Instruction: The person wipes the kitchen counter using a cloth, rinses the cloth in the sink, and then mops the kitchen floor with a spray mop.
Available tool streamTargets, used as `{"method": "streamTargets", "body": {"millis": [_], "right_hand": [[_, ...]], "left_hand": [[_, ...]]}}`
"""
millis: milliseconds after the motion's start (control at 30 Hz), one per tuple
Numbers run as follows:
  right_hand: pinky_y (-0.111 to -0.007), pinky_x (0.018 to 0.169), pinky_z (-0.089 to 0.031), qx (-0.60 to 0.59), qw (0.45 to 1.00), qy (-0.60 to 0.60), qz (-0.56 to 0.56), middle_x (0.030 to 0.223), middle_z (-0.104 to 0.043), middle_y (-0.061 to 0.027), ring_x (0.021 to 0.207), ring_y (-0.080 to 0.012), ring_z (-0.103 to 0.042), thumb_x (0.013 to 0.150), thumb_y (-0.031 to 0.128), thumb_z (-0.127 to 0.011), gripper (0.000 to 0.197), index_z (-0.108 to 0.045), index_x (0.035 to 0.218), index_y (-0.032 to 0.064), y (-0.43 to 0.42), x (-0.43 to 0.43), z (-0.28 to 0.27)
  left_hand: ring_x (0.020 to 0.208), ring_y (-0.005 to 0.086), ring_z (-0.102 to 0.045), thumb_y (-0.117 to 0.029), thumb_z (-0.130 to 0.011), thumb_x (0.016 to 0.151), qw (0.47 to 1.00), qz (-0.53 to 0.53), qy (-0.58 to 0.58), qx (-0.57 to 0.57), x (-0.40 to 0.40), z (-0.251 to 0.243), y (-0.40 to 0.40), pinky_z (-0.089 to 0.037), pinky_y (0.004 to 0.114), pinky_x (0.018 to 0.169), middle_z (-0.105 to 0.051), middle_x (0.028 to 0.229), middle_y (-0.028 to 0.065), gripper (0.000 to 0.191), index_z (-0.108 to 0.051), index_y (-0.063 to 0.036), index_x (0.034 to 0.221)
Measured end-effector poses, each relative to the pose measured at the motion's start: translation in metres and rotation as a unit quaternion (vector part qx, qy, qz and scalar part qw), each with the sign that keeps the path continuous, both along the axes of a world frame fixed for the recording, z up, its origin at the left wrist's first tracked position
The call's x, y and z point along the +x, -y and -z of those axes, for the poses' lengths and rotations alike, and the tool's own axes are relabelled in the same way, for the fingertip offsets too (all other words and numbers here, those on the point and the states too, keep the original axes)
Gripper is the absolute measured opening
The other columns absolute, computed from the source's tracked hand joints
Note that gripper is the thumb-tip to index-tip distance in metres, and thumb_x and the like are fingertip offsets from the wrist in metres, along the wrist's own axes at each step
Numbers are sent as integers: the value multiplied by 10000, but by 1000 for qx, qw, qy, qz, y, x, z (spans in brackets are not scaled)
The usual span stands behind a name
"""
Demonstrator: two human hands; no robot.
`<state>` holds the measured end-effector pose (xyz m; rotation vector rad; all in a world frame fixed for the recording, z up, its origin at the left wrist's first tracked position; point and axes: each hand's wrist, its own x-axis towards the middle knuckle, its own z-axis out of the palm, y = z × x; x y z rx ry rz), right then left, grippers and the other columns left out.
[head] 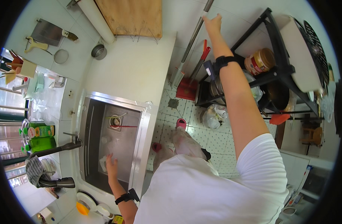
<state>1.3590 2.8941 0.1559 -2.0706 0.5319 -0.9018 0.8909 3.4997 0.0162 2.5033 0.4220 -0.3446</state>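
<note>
My left hand (112,165) hangs over the stainless steel sink (136,145) with its fingers apart. Beside its fingers is a crumpled whitish thing (103,163) in the basin; whether they touch is unclear. My right arm stretches far ahead, past the black rack. My right hand (213,24) is at the upper part of a long metal pole (192,42), which leans by the wall. One fingertip meets the pole's edge, but I cannot see whether the fingers close around it. Deeper in the sink lie a drain strainer (115,121) and a thin red stick (123,126).
A red dustpan (185,89) stands on the tiled floor by the black rack (284,53), which holds a jar (259,61) and pans. A plastic bag (215,117) sits beneath. The faucet (58,148) juts near green bottles (42,143). A cleaver (47,31) hangs on the wall.
</note>
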Motion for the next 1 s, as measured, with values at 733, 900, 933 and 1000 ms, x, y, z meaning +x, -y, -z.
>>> {"method": "streamTargets", "body": {"millis": [733, 900, 933, 1000], "right_hand": [[-262, 597, -387, 364, 819, 344, -280, 840, -506, -72, 672, -140, -473, 851, 212, -559, 189, -484, 886, 43, -59, -259, -77], [-246, 481, -238, 335, 825, 298, -345, 517, -321, 29, 462, -93, -291, 812, 229, -549, 260, -387, 639, 122, -24, -400, -133], [-244, 488, -243, 331, 815, 290, -378, 527, -327, 31, 467, -89, -296, 817, 229, -539, 244, -394, 651, 123, -21, -425, -139], [-242, 496, -249, 327, 804, 281, -410, 536, -334, 33, 472, -85, -301, 823, 230, -529, 229, -401, 663, 124, -22, -471, -149]], "left_hand": [[1098, 222, -495, -81, -498, 867, 963, -224, 24, -149, -120, 9, -11, -366, 312, 942, -526, 1183, 152, 340, -481, 30, 1188], [1083, 208, -501, -63, -479, 882, 937, -226, 146, -221, -93, 0, -47, -365, 306, 948, -525, 1176, 144, 319, -477, 31, 1187], [1091, 204, -495, -90, -475, 893, 922, -238, 191, -239, -88, -5, -61, -361, 307, 951, -518, 1185, 140, 326, -465, 23, 1198], [1108, 204, -481, -173, -442, 920, 874, -291, 274, -275, -79, -33, -79, -352, 317, 958, -501, 1206, 135, 360, -428, 10, 1229]]}}
